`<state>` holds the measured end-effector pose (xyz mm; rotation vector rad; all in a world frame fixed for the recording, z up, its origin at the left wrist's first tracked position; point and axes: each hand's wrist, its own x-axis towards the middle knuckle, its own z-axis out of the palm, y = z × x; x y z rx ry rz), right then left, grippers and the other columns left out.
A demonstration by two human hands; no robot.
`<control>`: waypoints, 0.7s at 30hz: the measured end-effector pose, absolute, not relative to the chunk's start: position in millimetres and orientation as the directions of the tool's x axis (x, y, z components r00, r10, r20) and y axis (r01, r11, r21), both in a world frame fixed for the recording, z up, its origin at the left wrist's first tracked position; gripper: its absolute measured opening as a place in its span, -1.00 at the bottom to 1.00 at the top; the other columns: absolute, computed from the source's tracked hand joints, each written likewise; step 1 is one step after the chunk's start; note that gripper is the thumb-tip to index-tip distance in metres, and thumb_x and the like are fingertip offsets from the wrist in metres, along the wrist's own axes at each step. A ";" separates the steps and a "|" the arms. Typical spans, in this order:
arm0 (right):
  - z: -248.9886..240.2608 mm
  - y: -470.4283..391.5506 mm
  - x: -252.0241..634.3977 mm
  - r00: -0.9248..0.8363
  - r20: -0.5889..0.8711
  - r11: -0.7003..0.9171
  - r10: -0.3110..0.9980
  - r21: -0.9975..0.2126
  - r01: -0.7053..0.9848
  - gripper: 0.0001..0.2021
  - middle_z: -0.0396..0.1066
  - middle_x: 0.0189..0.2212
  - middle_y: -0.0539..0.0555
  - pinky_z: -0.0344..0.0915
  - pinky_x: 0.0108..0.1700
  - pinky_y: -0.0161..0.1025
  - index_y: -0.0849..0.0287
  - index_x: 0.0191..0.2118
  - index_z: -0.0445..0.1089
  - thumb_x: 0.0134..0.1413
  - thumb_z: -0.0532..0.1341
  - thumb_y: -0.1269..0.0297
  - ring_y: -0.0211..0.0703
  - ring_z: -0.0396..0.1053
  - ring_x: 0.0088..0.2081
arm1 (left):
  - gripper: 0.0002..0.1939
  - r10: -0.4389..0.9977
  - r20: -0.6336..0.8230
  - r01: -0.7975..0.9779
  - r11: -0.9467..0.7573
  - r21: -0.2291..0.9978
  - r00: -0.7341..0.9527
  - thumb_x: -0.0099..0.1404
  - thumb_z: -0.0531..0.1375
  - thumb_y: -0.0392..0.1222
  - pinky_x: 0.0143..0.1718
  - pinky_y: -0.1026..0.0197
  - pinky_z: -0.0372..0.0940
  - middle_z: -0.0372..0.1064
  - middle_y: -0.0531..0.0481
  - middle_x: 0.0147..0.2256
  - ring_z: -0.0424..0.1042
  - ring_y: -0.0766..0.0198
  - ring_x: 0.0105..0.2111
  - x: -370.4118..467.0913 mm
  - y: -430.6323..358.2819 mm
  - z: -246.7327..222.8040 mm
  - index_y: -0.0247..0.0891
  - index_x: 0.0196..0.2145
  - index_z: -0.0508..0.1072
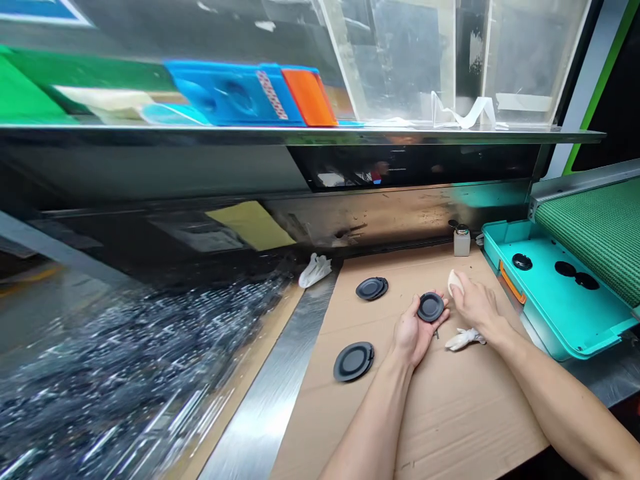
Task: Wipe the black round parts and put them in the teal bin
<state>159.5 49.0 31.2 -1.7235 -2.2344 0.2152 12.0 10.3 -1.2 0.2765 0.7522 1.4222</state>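
My left hand [411,335] holds a small round black plastic disc [431,307] with a raised rim, its face turned up above the cardboard sheet [450,413]. Just right of it, my right hand [476,305] pinches a white cloth [454,283], apart from the disc. Beneath my right wrist lies a crumpled white cloth or glove [464,339]. To the left, a small stack of black discs [372,288] and a larger black disc pair [353,362] rest on the cardboard.
A teal tray [550,325] with several black round parts stands at right, beside a green conveyor belt [595,220]. A small pump bottle [462,241] sits at the back. Wrapped dark parts [125,373] fill the left. A shelf [400,136] overhangs the bench.
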 end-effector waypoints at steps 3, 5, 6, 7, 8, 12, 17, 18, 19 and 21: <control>31.2 58.0 174.9 -0.172 0.133 0.206 0.976 -0.321 0.924 -0.56 0.52 -0.07 0.15 0.25 -0.16 -0.18 0.00 0.28 0.18 0.38 -0.04 0.09 0.05 0.47 -0.06 | -0.67 0.963 -0.269 -0.742 0.174 0.648 -0.009 0.43 0.07 -0.05 -0.07 -0.09 0.45 0.49 -0.22 -0.06 0.53 0.09 -0.15 10.7 5.5 3.5 -0.31 -0.08 0.49; 28.8 61.2 179.9 -0.164 0.108 0.189 0.981 -0.305 0.933 -0.57 0.53 -0.09 0.16 0.25 -0.17 -0.18 0.01 0.26 0.22 0.37 -0.04 0.09 0.06 0.48 -0.09 | -0.65 0.981 -0.177 -0.659 0.086 0.747 -0.073 0.39 0.14 -0.01 0.00 -0.04 0.41 0.47 -0.22 -0.04 0.51 0.12 -0.13 13.7 1.9 5.0 -0.31 -0.05 0.48; 27.1 62.2 180.9 -0.167 0.094 0.188 0.981 -0.295 0.937 -0.57 0.53 -0.10 0.16 0.24 -0.17 -0.18 0.02 0.25 0.23 0.37 -0.04 0.09 0.07 0.48 -0.10 | -0.63 0.986 -0.102 -0.580 0.008 0.814 -0.130 0.35 0.19 0.00 0.04 -0.01 0.37 0.46 -0.22 -0.02 0.50 0.12 -0.09 16.3 0.0 5.1 -0.30 -0.02 0.47; 25.4 63.1 181.1 -0.175 0.081 0.191 0.981 -0.287 0.939 -0.57 0.53 -0.11 0.17 0.24 -0.18 -0.18 0.03 0.24 0.24 0.36 -0.04 0.08 0.07 0.49 -0.11 | -0.57 0.982 -0.005 -0.471 -0.087 0.878 -0.190 0.30 0.25 0.00 0.09 0.01 0.33 0.44 -0.22 0.00 0.47 0.11 -0.03 19.4 -2.0 5.0 -0.29 0.03 0.44; 23.7 63.9 180.8 -0.179 0.073 0.193 0.981 -0.282 0.940 -0.57 0.53 -0.12 0.17 0.24 -0.18 -0.18 0.03 0.24 0.24 0.36 -0.04 0.07 0.07 0.49 -0.11 | -0.49 0.965 0.110 -0.337 -0.189 0.922 -0.240 0.24 0.31 -0.01 0.14 0.02 0.29 0.43 -0.21 0.02 0.43 0.11 0.03 22.7 -4.2 4.6 -0.28 0.09 0.40; 19.2 66.8 179.8 -0.172 0.082 0.188 0.982 -0.264 0.946 -0.56 0.53 -0.11 0.17 0.24 -0.15 -0.18 0.01 0.26 0.21 0.37 -0.04 0.05 0.07 0.48 -0.08 | -0.10 0.836 0.501 0.168 -0.474 0.864 -0.222 0.13 0.41 -0.13 0.20 -0.01 0.22 0.38 -0.18 0.07 0.37 0.10 0.10 33.0 -14.5 6.2 -0.16 0.33 0.10; 18.0 67.4 180.7 -0.182 0.091 0.199 0.979 -0.261 0.945 -0.56 0.52 -0.09 0.18 0.24 -0.14 -0.17 0.01 0.25 0.23 0.37 -0.05 0.04 0.09 0.47 -0.07 | -0.05 0.851 0.456 0.127 -0.438 0.890 -0.260 0.01 0.46 -0.25 0.26 -0.05 0.15 0.44 -0.14 0.01 0.35 0.02 0.11 35.8 -24.9 21.8 -0.15 0.31 0.17; 17.8 67.1 180.7 -0.185 0.095 0.204 0.978 -0.261 0.943 -0.56 0.52 -0.09 0.19 0.24 -0.14 -0.17 0.02 0.25 0.23 0.37 -0.05 0.03 0.09 0.47 -0.06 | -0.09 0.871 0.395 0.017 -0.408 0.913 -0.293 -0.01 0.47 -0.31 0.27 -0.02 0.12 0.45 -0.14 0.00 0.33 0.00 0.14 35.9 -26.1 25.5 -0.16 0.27 0.24; 17.5 67.0 180.8 -0.188 0.097 0.207 0.977 -0.260 0.943 -0.55 0.52 -0.08 0.19 0.24 -0.14 -0.17 0.02 0.25 0.23 0.37 -0.05 0.03 0.09 0.47 -0.06 | -0.13 0.888 0.331 -0.098 -0.378 0.920 -0.319 -0.03 0.46 -0.37 0.28 0.00 0.10 0.46 -0.14 -0.02 0.30 -0.01 0.17 35.9 -26.9 28.7 -0.16 0.23 0.30; 16.4 67.3 181.3 -0.188 0.094 0.206 0.978 -0.255 0.945 -0.55 0.51 -0.08 0.20 0.25 -0.12 -0.16 0.04 0.25 0.24 0.38 -0.06 0.02 0.09 0.47 -0.06 | -0.21 0.913 0.230 -0.269 -0.327 0.906 -0.337 -0.04 0.42 -0.48 0.30 0.04 0.08 0.46 -0.13 -0.03 0.24 -0.01 0.22 35.3 -27.6 32.8 -0.16 0.16 0.38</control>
